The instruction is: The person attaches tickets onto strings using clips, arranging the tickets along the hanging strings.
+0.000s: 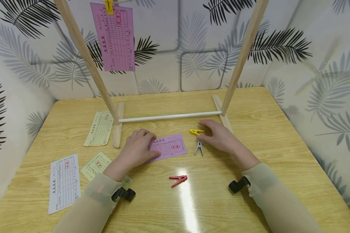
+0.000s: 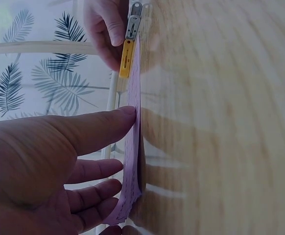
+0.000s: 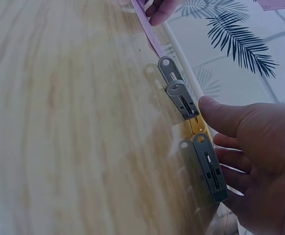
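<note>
A purple printed slip point(image 1: 170, 147) lies on the table under my left hand point(image 1: 138, 147), whose thumb and fingertips rest on its left part. In the left wrist view the slip point(image 2: 132, 122) is seen edge-on, its near end slightly curled up. My right hand point(image 1: 218, 134) is spread beside a yellow clothespin point(image 1: 196, 132) and a grey clothespin point(image 1: 199, 148), thumb and fingers apart. From the right wrist, another grey clothespin point(image 3: 210, 166) shows close to the fingers. Whether the fingertips touch any clothespin I cannot tell.
A red clothespin point(image 1: 178, 180) lies nearer me. Yellow slips point(image 1: 99, 129) and a white slip point(image 1: 64, 183) are at left, one partly under my left arm. A wooden frame with a white bar point(image 1: 169, 116) stands behind; a purple slip point(image 1: 118, 42) hangs above from a yellow clothespin point(image 1: 109, 7).
</note>
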A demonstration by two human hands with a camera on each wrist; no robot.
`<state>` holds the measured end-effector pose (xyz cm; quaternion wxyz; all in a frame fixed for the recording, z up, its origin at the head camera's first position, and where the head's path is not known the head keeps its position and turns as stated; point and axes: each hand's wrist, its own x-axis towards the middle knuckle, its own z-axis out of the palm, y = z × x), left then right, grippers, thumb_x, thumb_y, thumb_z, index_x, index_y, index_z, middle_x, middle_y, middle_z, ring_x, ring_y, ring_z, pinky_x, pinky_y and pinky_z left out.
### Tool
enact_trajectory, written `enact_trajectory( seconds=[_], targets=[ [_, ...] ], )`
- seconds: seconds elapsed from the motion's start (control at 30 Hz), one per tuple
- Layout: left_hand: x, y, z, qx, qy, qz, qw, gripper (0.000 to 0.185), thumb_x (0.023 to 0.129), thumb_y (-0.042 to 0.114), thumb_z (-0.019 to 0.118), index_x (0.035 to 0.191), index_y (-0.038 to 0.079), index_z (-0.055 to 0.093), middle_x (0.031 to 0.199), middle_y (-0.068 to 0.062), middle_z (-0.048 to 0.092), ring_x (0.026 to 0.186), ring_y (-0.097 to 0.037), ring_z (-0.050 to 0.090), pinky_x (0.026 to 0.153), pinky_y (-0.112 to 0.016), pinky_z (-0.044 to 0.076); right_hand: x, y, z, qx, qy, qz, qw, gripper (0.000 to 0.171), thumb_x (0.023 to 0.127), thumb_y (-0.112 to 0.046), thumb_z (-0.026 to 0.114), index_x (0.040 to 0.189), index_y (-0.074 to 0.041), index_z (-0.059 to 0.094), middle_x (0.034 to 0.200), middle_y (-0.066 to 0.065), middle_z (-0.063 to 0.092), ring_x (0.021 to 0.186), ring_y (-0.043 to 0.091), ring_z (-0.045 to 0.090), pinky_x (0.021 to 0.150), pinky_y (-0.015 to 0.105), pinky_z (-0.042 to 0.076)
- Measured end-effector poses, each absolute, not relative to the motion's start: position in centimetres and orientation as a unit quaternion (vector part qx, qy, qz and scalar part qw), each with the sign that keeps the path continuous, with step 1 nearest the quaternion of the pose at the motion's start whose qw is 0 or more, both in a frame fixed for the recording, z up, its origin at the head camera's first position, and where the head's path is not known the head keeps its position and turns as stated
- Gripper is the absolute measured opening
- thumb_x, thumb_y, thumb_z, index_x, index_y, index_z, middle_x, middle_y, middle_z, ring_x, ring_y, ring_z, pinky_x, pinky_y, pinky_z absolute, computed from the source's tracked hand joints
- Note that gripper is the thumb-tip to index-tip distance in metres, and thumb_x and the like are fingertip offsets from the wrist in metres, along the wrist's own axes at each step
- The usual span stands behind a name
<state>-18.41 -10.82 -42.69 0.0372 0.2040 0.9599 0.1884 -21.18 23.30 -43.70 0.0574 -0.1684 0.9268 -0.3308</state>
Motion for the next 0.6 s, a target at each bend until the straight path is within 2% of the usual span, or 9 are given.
enact_trajectory(
  seconds=[0.3,0.6],
  targets=[
    [-18.38,-10.86,-42.72,0.207,0.959,0.189,0.033,0.063,0.091,0.038,0.094,0.137,0.003,0.070,0.144,-0.018,0.061,0.133,-0.039,0.054,0.110,-0.060,0.045,-21.34,23.37,-43.86,-0.173,0.930,-0.320,0.049,0.059,0.104,-0.024,0.081,0.151,0.003,0.059,0.155,0.023,0.059,0.150,0.042,0.050,0.127,0.056,0.035],
    [-18.32,-10.82,-42.65,0.208,0.960,0.187,0.030,0.062,0.091,0.038,0.094,0.136,0.003,0.071,0.142,-0.019,0.062,0.131,-0.039,0.054,0.109,-0.061,0.045,-21.32,23.44,-43.86,-0.174,0.932,-0.315,0.047,0.049,0.104,-0.025,0.081,0.143,0.001,0.067,0.159,0.022,0.056,0.152,0.042,0.048,0.128,0.055,0.033]
  ],
)
